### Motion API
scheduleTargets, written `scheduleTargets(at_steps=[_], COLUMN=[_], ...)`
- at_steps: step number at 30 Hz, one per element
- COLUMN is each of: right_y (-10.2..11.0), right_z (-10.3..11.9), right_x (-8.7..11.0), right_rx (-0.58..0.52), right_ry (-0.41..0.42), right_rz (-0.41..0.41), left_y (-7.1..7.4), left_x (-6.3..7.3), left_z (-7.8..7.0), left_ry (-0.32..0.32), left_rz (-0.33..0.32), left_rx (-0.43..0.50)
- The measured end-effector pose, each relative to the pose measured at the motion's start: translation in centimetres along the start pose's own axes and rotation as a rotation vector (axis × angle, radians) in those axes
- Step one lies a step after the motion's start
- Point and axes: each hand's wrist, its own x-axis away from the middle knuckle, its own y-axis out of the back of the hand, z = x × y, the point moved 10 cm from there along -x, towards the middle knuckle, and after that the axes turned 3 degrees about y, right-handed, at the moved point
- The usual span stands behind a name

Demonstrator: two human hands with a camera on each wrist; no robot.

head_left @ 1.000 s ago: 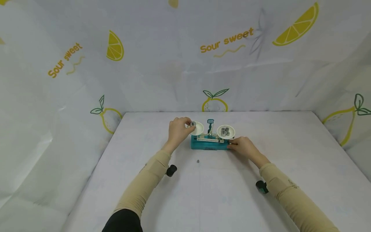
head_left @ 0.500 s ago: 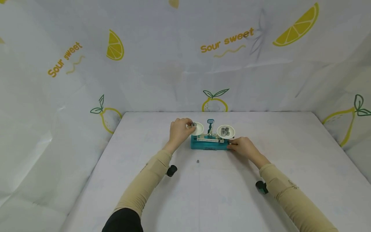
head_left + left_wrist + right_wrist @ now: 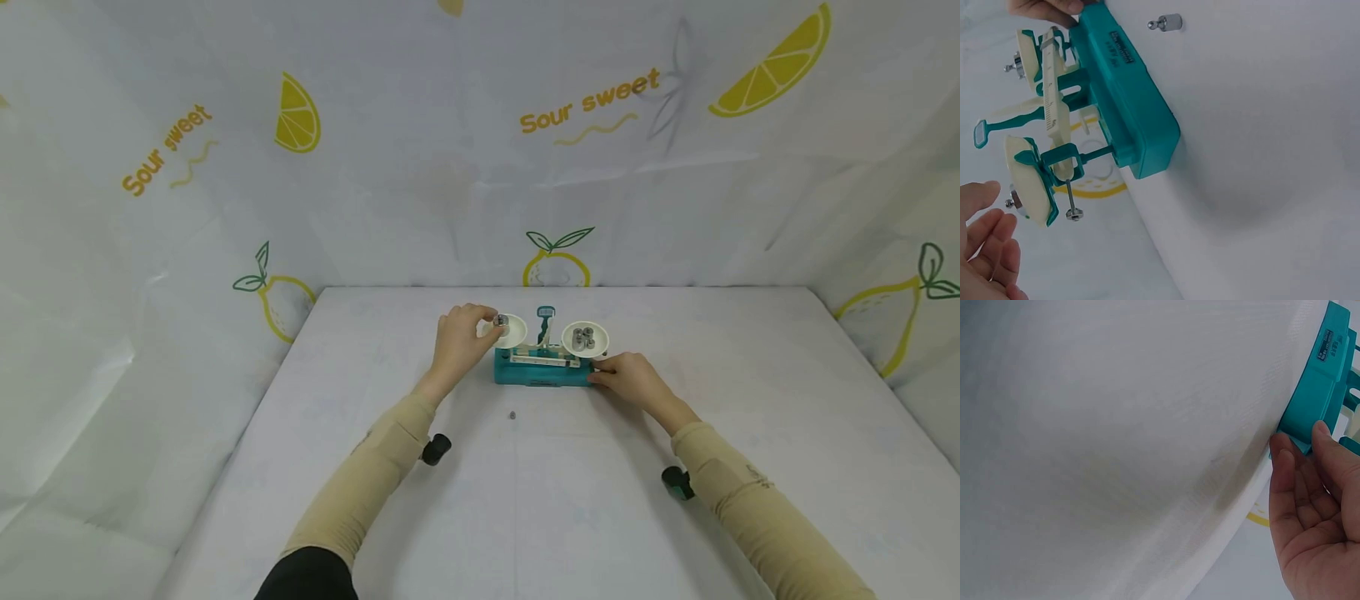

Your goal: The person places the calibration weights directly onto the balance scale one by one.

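A teal balance scale (image 3: 543,375) with two white pans stands near the back of the table. On its left pan (image 3: 514,333) sits a metal weight (image 3: 1017,201). My left hand (image 3: 459,346) is beside that pan, thumb and fingers parted, with a small gap to the weight in the left wrist view. Several metal weights (image 3: 583,339) stand together on the right pan (image 3: 599,349). With thumb and fingers, my right hand (image 3: 1319,512) pinches the right end of the scale's base.
One small weight (image 3: 1169,23) lies on the white table (image 3: 555,500) in front of the scale. A lemon-printed white sheet (image 3: 420,167) rises behind the table and at both sides.
My left fingers have come off the weight, which now stands on the left pan. That forearm has shifted slightly left. The right hand keeps its hold on the base.
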Motion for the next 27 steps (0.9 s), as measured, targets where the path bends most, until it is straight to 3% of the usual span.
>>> scheduleTargets(at_steps=[7,12,16,23,27], right_y=[-0.1,-0.1,-0.1,-0.1,-0.1], right_z=[0.0,-0.1,-0.1,-0.4,-0.5], right_x=[-0.1,0.0,0.0,-0.1,0.0], right_rx=[0.001,-0.011,-0.012,-0.018,-0.023], right_ry=[-0.008,-0.022,-0.017,-0.016,-0.019], right_rz=[0.001,0.003,0.001,-0.001,-0.004], left_y=[0.2,-0.7,-1.8,-4.1,-5.8], left_x=[2.0,3.3,4.2,5.4,6.0], left_z=[0.0,0.3,0.7,1.8,2.2], left_ry=[-0.067,-0.080,-0.070,0.034,0.069], left_rz=[-0.038,-0.005,0.052,0.220,0.320], left_rx=[0.116,0.187,0.221,0.317,0.320])
